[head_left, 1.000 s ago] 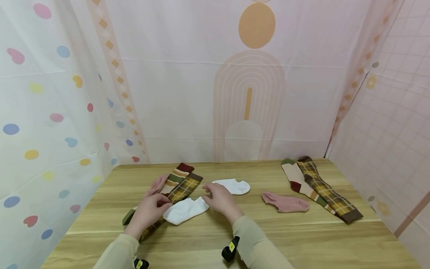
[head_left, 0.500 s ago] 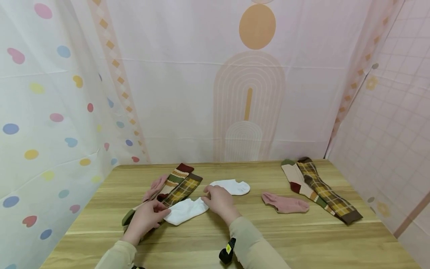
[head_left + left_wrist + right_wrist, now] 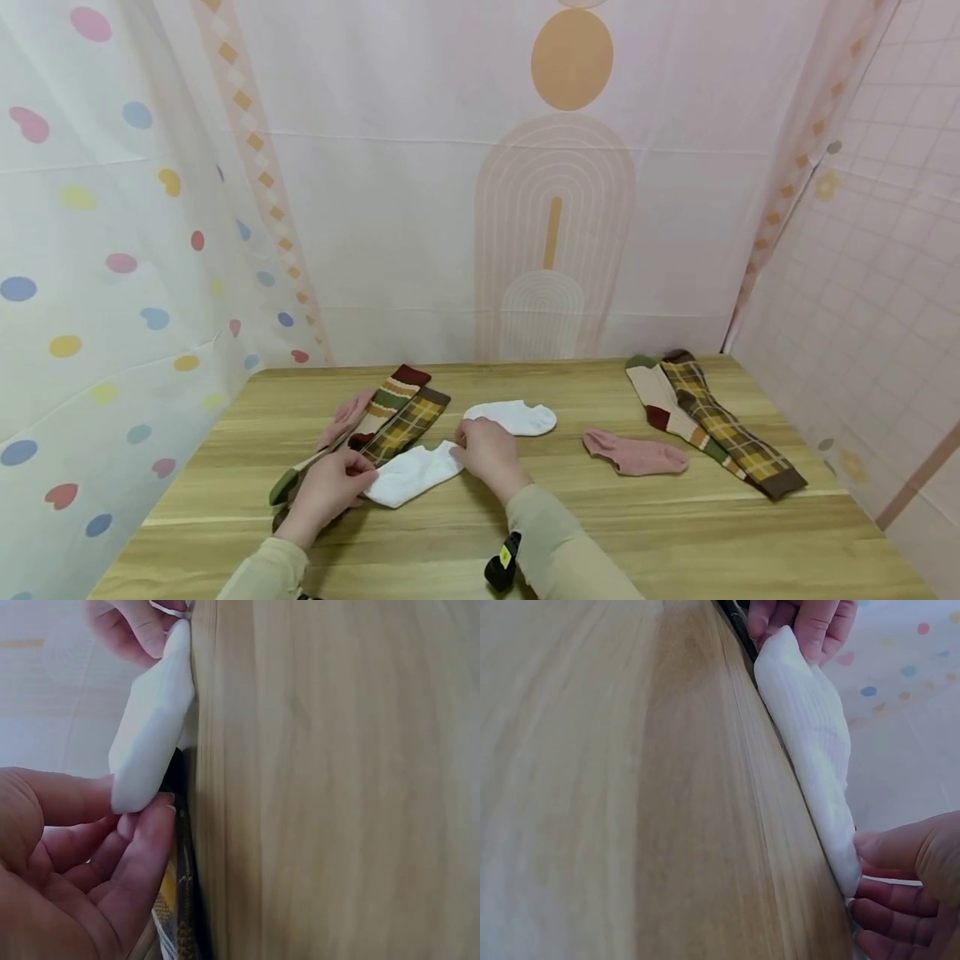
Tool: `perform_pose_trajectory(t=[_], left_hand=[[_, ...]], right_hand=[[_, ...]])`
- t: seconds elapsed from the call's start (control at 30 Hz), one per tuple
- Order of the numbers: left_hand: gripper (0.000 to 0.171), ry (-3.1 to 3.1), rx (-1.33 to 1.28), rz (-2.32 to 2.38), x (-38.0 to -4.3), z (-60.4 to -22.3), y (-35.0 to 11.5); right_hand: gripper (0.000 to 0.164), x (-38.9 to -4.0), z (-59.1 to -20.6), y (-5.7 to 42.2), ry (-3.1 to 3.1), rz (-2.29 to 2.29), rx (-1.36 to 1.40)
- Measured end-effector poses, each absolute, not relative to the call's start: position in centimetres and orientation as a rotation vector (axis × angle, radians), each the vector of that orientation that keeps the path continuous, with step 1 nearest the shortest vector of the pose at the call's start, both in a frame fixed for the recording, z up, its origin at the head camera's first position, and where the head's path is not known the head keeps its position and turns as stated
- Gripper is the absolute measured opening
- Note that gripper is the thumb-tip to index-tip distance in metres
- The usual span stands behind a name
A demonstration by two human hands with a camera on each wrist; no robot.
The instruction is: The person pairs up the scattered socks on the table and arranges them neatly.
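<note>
A white ankle sock [image 3: 415, 477] lies stretched between my two hands, low over the wooden table. My left hand [image 3: 326, 490] pinches its left end; in the left wrist view the thumb is on one side of the white fabric [image 3: 154, 724] and the fingers on the other. At the opposite end, my right hand [image 3: 491, 457] holds the sock between thumb and fingers, as the right wrist view shows at the sock's tip [image 3: 844, 862]. Just behind the right hand lies a second white ankle sock [image 3: 519, 417], its left end close to the knuckles.
Left of the held sock, a striped sock [image 3: 390, 400], a plaid sock [image 3: 408, 425] and a pink sock [image 3: 347, 417] lie together, partly behind the left hand. To the right are another pink sock [image 3: 637, 454], striped sock [image 3: 667, 400] and plaid sock [image 3: 727, 425]. Curtains enclose the table [image 3: 600, 533].
My left hand has come down and slightly nearer, from hovering by the sock's left end to pinching it. My right hand has shifted slightly nearer at the other end. The other socks stay put.
</note>
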State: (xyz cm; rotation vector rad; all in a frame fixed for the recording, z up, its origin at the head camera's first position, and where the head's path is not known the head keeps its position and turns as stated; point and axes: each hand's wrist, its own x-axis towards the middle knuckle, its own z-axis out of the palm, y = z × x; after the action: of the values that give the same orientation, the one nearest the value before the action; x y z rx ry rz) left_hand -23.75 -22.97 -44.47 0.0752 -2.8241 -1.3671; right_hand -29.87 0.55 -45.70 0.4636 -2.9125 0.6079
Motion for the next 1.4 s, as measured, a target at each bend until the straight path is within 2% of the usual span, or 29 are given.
perform_pose_trajectory(t=[0.3, 0.53, 0.7, 1.0, 1.4], left_hand=[[0.005, -2.695, 0.056, -1.428, -23.7, -45.1, -22.3], [0.007, -2.641, 0.036, -1.416, -23.8, -44.8, -22.2], [0.008, -2.557, 0.018, -1.474, -24.1, -44.5, -22.3], [0.013, -2.447, -0.109, -1.587, -24.4, -44.3, -22.5], [0.008, -2.273, -0.332, -1.636, -24.4, -44.4, -21.5]], right_hand=[[0.018, -30.0, -45.9, 0.4, -2.997, 0.604, 0.462], [0.014, -30.0, -46.2, 0.8, -2.981, 0.714, 0.516], [0.023, -30.1, -46.2, 1.5, -2.907, 0.918, 0.584], [0.011, -30.3, -45.6, 3.1, -2.779, 1.234, 0.527], [0.011, -30.2, -44.5, 5.4, -2.673, 1.309, 0.514]])
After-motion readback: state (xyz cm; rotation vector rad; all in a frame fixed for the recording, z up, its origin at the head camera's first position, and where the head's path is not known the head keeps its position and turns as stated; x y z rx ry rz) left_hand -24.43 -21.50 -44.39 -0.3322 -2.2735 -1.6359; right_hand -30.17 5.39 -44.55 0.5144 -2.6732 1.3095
